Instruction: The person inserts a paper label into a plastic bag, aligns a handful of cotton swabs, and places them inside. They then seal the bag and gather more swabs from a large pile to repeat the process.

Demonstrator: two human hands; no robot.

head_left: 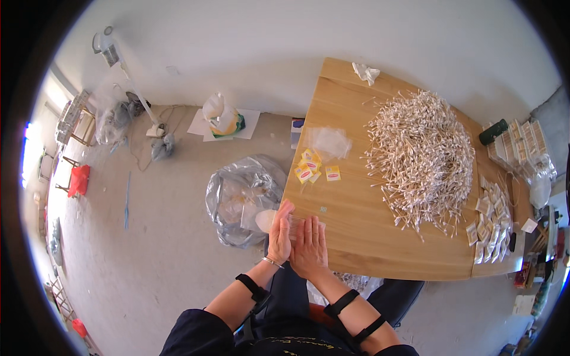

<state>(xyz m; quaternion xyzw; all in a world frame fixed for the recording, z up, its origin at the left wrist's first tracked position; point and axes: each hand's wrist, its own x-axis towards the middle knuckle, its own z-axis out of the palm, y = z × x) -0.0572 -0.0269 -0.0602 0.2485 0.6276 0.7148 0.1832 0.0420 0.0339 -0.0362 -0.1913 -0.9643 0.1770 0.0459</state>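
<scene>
Both hands meet at the near left edge of the pale wooden surface (362,237); the left hand (279,232) and right hand (309,246) press flat, fingers straight, around a small clear plastic packet (295,225) sandwiched between the palms. Further on lie yellow square sachets (310,167) and a limp clear bag (330,142) — beyond them, a wide bristly heap of white cotton swabs (423,154); a crinkled grey plastic sack (240,196) sits on the floor.

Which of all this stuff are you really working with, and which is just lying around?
In use: left hand and right hand pressing a bundle of swabs; swab heap; clear bags; yellow labels.
Lying about: crumpled tissue; grey sack; dark bottle.
</scene>
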